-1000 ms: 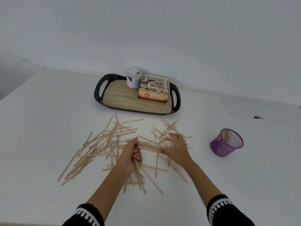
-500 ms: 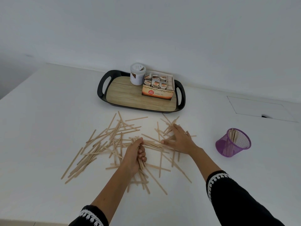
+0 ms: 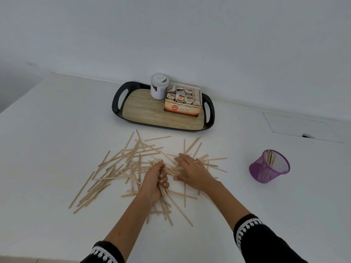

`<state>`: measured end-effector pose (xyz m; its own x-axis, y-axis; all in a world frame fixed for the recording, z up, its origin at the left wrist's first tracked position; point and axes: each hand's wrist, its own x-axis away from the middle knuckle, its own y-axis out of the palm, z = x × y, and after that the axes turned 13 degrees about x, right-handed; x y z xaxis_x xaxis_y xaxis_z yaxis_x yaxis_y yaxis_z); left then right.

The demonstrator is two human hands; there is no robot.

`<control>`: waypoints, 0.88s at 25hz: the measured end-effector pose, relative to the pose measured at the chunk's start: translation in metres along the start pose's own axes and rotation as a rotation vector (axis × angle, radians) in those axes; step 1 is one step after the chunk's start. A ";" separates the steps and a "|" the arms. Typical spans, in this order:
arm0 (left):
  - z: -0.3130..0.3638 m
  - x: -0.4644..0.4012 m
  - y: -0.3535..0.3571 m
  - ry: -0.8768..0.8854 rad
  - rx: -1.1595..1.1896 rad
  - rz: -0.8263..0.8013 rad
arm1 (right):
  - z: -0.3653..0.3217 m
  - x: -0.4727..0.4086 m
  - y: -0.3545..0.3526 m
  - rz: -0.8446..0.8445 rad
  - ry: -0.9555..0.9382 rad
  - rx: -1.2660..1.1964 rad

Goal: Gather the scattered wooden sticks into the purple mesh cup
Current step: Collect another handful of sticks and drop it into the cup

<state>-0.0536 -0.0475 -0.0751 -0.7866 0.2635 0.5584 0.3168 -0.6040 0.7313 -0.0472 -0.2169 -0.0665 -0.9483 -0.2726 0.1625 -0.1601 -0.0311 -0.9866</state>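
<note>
Right now, a bundle of sticks [image 3: 161,184] is held in the left hand [image 3: 154,182], with the fingers curled tight around it so the bundle pokes out above and below the fist. Just beside it, the right hand [image 3: 191,170] is laid flat on the pile, fingers straight and spread, and some loose sticks are pressed under the palm. A thin ring is seen on one finger of that hand. Many more wooden sticks [image 3: 114,168] are spread across the white table [image 3: 47,130], criss-crossed in a wide messy heap that reaches out to the left of the hands and a little to the right. The purple mesh cup [image 3: 269,166] is stood well apart from the pile, off to the right, and it is tipped a bit so its open top faces the camera. A few sticks are already kept inside it, standing up against the mesh. Behind the pile, near the wall, a black tray [image 3: 116,103] with a wood-look bottom is placed. A white tub [image 3: 159,86] and an open box of tea bags [image 3: 182,102] are set on it, side by side and touching. Black sleeves [image 3: 266,242] with white trim are seen at the bottom edge.
</note>
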 end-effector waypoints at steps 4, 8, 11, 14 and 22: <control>0.000 0.001 0.000 0.008 -0.002 0.002 | -0.006 0.008 0.001 0.201 -0.041 0.141; 0.002 0.001 -0.001 0.000 0.010 0.007 | -0.011 0.016 0.004 0.434 -0.022 0.241; 0.002 0.001 0.000 0.000 0.006 0.010 | -0.016 0.015 0.001 0.387 0.013 0.291; 0.002 0.001 0.000 0.006 -0.003 0.018 | -0.019 0.014 -0.004 0.371 0.014 0.340; 0.002 0.002 0.000 -0.002 -0.019 0.034 | -0.002 0.008 -0.021 0.198 0.217 -0.180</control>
<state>-0.0538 -0.0457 -0.0735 -0.7744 0.2446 0.5835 0.3329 -0.6267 0.7046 -0.0514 -0.2166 -0.0444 -0.9989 -0.0450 -0.0139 0.0057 0.1779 -0.9840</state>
